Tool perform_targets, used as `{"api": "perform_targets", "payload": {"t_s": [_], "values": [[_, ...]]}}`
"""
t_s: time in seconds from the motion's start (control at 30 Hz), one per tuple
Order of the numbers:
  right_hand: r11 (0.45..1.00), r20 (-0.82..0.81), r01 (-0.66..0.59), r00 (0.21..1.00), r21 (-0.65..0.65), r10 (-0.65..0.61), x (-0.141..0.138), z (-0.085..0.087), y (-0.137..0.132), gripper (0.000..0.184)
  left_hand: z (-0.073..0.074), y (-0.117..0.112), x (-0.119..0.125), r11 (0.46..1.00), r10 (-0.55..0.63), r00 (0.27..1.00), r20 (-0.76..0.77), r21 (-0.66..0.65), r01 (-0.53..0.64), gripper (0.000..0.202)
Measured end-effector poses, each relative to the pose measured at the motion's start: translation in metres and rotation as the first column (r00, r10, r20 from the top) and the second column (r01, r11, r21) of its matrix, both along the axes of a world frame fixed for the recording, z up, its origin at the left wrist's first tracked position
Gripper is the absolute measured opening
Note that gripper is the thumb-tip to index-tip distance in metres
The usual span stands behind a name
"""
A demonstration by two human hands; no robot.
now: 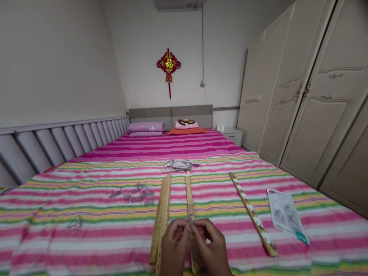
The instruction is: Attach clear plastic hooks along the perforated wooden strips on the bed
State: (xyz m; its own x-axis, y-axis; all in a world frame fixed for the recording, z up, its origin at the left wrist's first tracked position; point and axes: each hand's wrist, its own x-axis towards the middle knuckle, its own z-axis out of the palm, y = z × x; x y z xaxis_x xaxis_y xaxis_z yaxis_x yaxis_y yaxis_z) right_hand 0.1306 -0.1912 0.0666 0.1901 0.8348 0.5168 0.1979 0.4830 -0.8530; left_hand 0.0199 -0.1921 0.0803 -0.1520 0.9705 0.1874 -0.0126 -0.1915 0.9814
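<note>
My left hand point(174, 245) and my right hand point(209, 243) meet low in the middle of the view, fingers curled and pinched together over a narrow perforated wooden strip point(189, 195) lying on the striped bedsheet point(86, 226). They pinch a small metal piece point(190, 219) at the strip; I cannot make out what it is. Just left of my hands lies a wider perforated wooden strip point(162, 209). To the right lies a third wooden strip point(253, 212) fitted with several round white pieces.
Small metal hooks point(138, 193) lie scattered on the sheet at left, with another point(75, 224) nearer. Clear plastic bags point(179, 165) lie beyond the strips. A printed package card point(286, 214) lies at right. Pillows point(146, 128) sit at the headboard; wardrobes point(310, 103) line the right wall.
</note>
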Motion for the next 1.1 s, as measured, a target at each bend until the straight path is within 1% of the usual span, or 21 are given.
{"api": "perform_targets", "payload": {"t_s": [0.07,0.13,0.2,0.27,0.33,0.47,0.53,0.7,0.83,0.97,1.1], "values": [[0.991,-0.157,-0.055,0.987,-0.121,0.036,0.001,-0.001,0.004,0.019,0.002,-0.003,0.001,0.998,0.047,0.994,-0.098,0.057,-0.041,0.017],[0.967,-0.312,-0.142,0.947,-0.211,0.071,0.004,-0.004,0.009,0.026,0.002,-0.005,0.001,0.995,0.069,0.985,-0.158,0.077,-0.058,0.015],[0.939,-0.418,-0.218,0.904,-0.265,0.092,0.009,-0.006,0.014,0.031,0.002,-0.002,-0.001,0.997,0.061,0.987,-0.147,0.046,-0.055,0.018],[0.917,-0.464,-0.259,0.881,-0.304,0.095,0.015,-0.007,0.018,0.034,0.001,0.006,-0.004,0.998,0.057,0.994,-0.092,-0.006,-0.057,0.022],[0.899,-0.485,-0.283,0.870,-0.335,0.093,0.018,-0.008,0.023,0.035,0.000,0.018,-0.006,0.998,0.024,0.999,-0.036,-0.055,-0.026,0.024],[0.882,-0.511,-0.323,0.852,-0.343,0.114,0.020,-0.009,0.034,0.032,-0.001,0.044,-0.008,0.981,-0.135,0.990,0.039,-0.138,0.139,0.026],[0.879,-0.503,-0.325,0.856,-0.348,0.118,0.021,-0.009,0.043,0.032,-0.003,0.056,-0.006,0.972,-0.164,0.985,0.056,-0.164,0.171,0.026],[0.880,-0.426,-0.282,0.899,-0.383,0.103,0.027,-0.010,0.073,0.032,-0.007,0.086,-0.001,0.975,-0.121,0.992,0.031,-0.182,0.124,0.022],[0.878,-0.416,-0.281,0.903,-0.388,0.105,0.029,-0.015,0.099,0.034,-0.012,0.114,0.002,0.975,-0.101,0.995,0.000,-0.200,0.099,0.019],[0.866,-0.419,-0.292,0.902,-0.406,0.108,0.026,-0.026,0.121,0.034,-0.022,0.135,0.004,0.971,-0.061,0.998,-0.018,-0.231,0.056,0.014],[0.856,-0.418,-0.283,0.904,-0.433,0.088,0.023,-0.041,0.135,0.033,-0.037,0.147,0.007,0.965,-0.031,0.999,-0.029,-0.260,0.022,0.009]]}}
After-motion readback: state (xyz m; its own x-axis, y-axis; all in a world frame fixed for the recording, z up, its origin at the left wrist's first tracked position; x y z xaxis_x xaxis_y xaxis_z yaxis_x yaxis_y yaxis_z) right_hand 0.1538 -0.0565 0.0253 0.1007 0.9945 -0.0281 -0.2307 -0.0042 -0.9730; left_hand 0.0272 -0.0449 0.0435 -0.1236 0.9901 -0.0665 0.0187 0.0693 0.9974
